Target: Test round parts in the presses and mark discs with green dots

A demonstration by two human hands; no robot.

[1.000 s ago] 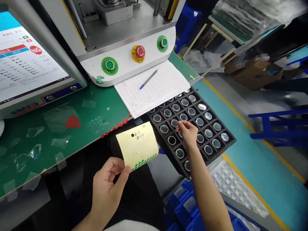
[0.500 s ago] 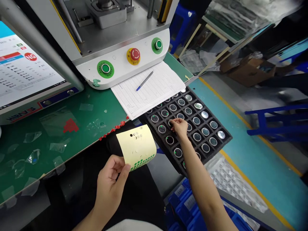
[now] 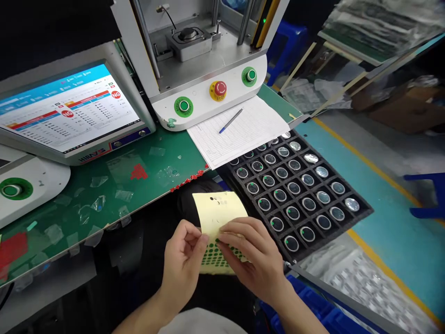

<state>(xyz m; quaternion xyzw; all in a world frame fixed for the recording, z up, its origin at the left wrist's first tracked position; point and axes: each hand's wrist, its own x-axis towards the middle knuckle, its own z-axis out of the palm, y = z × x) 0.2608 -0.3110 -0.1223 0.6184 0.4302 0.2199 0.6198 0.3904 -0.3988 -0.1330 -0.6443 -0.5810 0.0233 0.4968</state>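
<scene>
My left hand point(image 3: 182, 260) pinches the left edge of a pale yellow sticker sheet point(image 3: 218, 208) that carries rows of small green dot stickers point(image 3: 212, 259). My right hand point(image 3: 252, 257) lies over the sheet's lower right part, fingertips on the green dots. Whether a sticker is between those fingers is hidden. Just right of the hands sits a black foam tray point(image 3: 361, 214) filled with several round lens-like parts point(image 3: 294, 188), many marked with a small green dot.
A green work mat point(image 3: 139, 195) holds scraps of clear film and red stickers. Behind it stand a touchscreen monitor point(image 3: 69, 113) showing red NG marks, a press machine point(image 3: 205, 95) with green and red buttons, and a paper form point(image 3: 250, 134) with a pen point(image 3: 231, 120). Blue bins point(image 3: 313, 315) sit below.
My right hand left the tray and came back onto the sticker sheet. The view tilted up and left, showing more of the monitor and machine.
</scene>
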